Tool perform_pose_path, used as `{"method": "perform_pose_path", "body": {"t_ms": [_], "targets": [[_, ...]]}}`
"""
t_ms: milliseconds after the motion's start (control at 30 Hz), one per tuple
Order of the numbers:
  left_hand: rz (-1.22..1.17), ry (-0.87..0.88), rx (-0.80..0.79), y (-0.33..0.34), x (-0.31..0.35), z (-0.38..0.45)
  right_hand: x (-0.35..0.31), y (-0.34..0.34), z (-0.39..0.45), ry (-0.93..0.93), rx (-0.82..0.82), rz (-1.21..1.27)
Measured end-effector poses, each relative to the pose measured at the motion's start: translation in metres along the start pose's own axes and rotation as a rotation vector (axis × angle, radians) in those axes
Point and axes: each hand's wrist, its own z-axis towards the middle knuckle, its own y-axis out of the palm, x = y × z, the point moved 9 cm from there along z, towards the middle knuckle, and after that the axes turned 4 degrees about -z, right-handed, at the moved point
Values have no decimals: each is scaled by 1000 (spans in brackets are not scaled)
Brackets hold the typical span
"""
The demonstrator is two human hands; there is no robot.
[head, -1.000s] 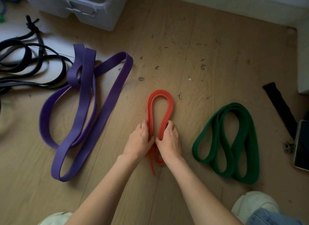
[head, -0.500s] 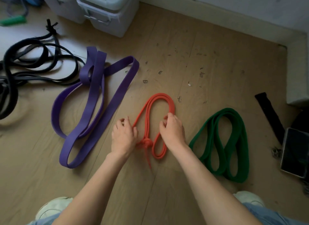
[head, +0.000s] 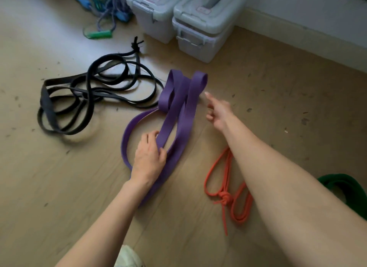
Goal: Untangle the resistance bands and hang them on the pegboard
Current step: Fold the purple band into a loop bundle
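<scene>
A wide purple band [head: 183,115] lies folded on the wooden floor in the middle of the view. My left hand [head: 149,157] rests on its lower loops, fingers curled over one strand. Just right of the band's upper fold, my right hand [head: 217,111] is stretched out above the floor with the fingers extended and nothing in it; it is blurred. A thin orange band [head: 213,171] with a knot [head: 225,197] lies under my right forearm. At the right edge I see part of the green band [head: 345,187]. A tangle of black bands [head: 89,99] lies to the left.
Two grey lidded storage boxes [head: 198,30] stand at the back by the white wall. A heap of blue and green cords with a green handle [head: 99,35] lies at the back left. The toe of a pale shoe [head: 127,256] shows at the bottom.
Both hands have let go of the orange band and moved left to the purple band. The view has swung left, so the green band is now mostly out of frame.
</scene>
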Motion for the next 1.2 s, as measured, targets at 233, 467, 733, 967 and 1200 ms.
{"method": "perform_pose_path", "body": {"t_ms": [233,467,733,967,1200], "targets": [[22,-103,-258,20,-10,-15,16,17,-29,85,-127,-308],[-74,-80,-178,30,-21,-7,31,-1,7,55,99,87],[-187,80,-78,-7,32,7,-40,2,-63,-404,188,-603],[-254,487,111,-151,166,-31,-142,47,-279,-1097,-141,-1143],[-397,606,139,-275,224,-120,-220,40,-485,-1360,-172,-760]]}}
